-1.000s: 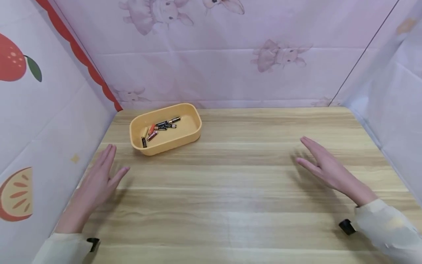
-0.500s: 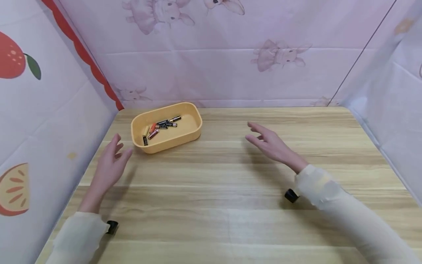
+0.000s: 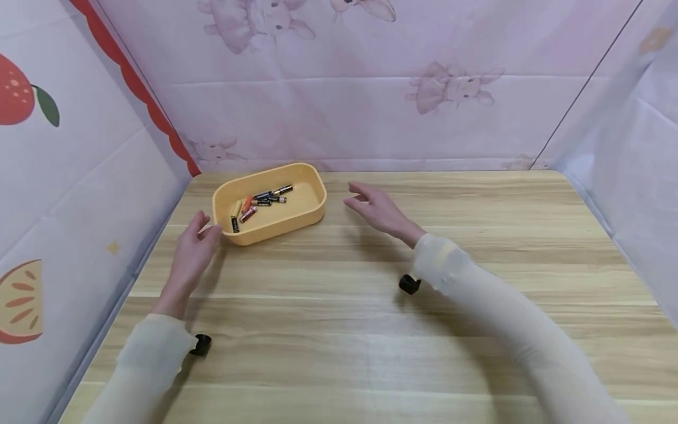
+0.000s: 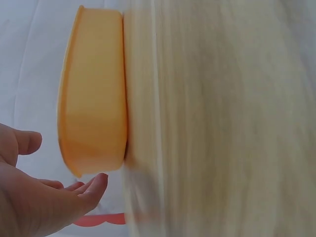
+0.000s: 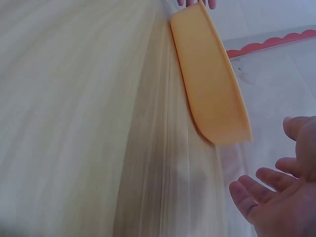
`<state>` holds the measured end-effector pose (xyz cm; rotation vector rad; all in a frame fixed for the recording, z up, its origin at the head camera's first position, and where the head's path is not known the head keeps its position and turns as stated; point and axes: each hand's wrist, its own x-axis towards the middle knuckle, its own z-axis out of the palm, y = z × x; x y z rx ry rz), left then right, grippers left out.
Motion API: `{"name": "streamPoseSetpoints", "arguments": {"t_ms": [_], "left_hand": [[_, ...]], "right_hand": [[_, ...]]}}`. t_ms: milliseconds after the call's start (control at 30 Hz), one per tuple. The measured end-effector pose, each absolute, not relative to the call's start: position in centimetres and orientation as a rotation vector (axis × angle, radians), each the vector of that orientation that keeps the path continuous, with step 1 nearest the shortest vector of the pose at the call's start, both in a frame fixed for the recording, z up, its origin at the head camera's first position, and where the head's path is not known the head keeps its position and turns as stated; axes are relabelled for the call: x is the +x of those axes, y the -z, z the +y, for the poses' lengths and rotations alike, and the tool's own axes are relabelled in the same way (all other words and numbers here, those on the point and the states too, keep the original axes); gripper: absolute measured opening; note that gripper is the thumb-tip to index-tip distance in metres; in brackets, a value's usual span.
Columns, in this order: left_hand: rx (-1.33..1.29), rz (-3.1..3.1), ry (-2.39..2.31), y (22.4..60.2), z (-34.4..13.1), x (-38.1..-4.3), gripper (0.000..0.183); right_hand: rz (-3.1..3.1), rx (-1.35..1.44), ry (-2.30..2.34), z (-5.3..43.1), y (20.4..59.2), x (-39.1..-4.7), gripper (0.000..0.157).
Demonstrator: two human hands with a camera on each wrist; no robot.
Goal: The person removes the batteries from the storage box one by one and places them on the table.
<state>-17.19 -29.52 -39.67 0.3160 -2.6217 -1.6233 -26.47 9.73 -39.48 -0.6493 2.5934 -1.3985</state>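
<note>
A yellow-orange rectangular tray with rounded corners stands at the back left of the table in the head view. Several small batteries, dark, red, orange and yellow, lie loose inside it. Close by its left front corner is my left hand, fingers relaxed and apart; whether it touches the rim I cannot tell. My right hand hovers to the right of the tray, a gap between fingertips and wall. Both wrist views show the tray's outer wall near loosely bent fingers that hold nothing; the batteries are hidden there.
The wood-grain table ends at a pink curtain printed with rabbits. A white sheet with fruit prints borders the left side, and a pale sheet the right. A small black device sits at the right cuff.
My right hand has travelled left and away from me, towards the tray. My left hand has moved forward and right to the tray's near corner. The tray and batteries look unmoved.
</note>
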Motion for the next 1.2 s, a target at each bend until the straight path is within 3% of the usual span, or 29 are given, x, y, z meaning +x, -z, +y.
{"name": "streamPoseSetpoints", "arguments": {"t_ms": [600, 1200], "left_hand": [[0.334, -2.606, 1.683, 40.1, -28.4, -18.7, 0.069], [0.262, -2.739, 1.598, 40.0, -28.5, -18.7, 0.072]], "right_hand": [[2.447, -0.592, 1.616, 3.8, 40.9, -29.1, 0.052], [2.460, -0.610, 1.547, 3.8, 41.3, -28.8, 0.057]]}}
